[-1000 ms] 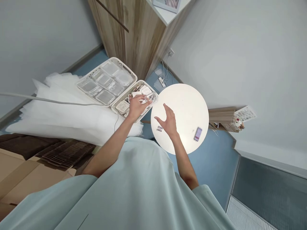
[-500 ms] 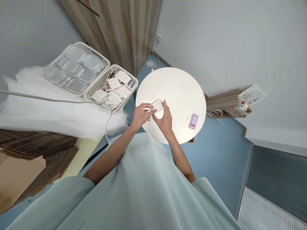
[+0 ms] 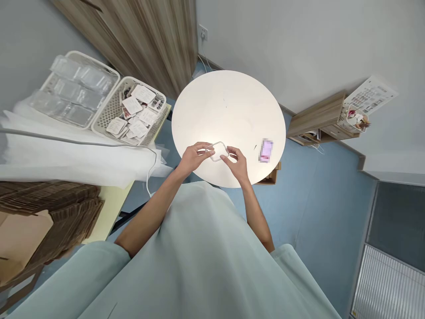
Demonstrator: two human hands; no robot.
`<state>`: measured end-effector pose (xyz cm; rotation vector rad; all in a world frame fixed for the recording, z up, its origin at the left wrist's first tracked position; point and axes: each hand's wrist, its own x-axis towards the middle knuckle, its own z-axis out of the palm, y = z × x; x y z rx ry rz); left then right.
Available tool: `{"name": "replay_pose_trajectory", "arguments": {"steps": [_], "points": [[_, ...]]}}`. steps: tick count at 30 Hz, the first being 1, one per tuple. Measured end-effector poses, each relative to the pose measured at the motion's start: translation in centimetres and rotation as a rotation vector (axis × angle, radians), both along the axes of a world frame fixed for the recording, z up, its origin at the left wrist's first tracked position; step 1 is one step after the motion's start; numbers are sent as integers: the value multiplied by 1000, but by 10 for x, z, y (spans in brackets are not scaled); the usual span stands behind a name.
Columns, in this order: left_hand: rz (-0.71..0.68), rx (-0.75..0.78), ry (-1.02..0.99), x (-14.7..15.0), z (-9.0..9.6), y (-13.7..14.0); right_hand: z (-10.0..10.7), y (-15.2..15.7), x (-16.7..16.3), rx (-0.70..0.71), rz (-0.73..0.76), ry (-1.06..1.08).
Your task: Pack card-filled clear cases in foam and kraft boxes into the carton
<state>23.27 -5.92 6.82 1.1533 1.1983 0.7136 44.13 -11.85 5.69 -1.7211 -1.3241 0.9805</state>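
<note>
A small clear plastic box with rounded corners is held over the near part of the round white table. My left hand pinches its left side between thumb and fingers. On the opposite side, my right hand grips the right edge, thumb toward the near corner. Whether the lid is fully closed cannot be made out. To the right of my right hand lies a blurred purple item on the table, with a tiny dark piece beside it.
At the left, one white basket holds clear plastic boxes, and another holds white cards. Flattened cardboard is stacked nearer me. A grey cable crosses white sheeting. A wooden shelf stands right.
My view has shifted, so the table sits higher in it. Both hands still hold the clear box, which has turned and levelled; my right hand has moved rightward along its edge.
</note>
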Motion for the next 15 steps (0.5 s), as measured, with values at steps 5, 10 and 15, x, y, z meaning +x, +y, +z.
{"name": "replay_pose_trajectory", "arguments": {"steps": [5, 10, 15], "points": [[46, -97, -13, 19, 0, -10, 4, -10, 12, 63, -62, -62], [59, -205, -136, 35, 1, -20, 10, -19, 2, 179, -45, -257], [49, -160, -167, 31, 9, -20, 19, -22, -9, 167, -12, -227]]}}
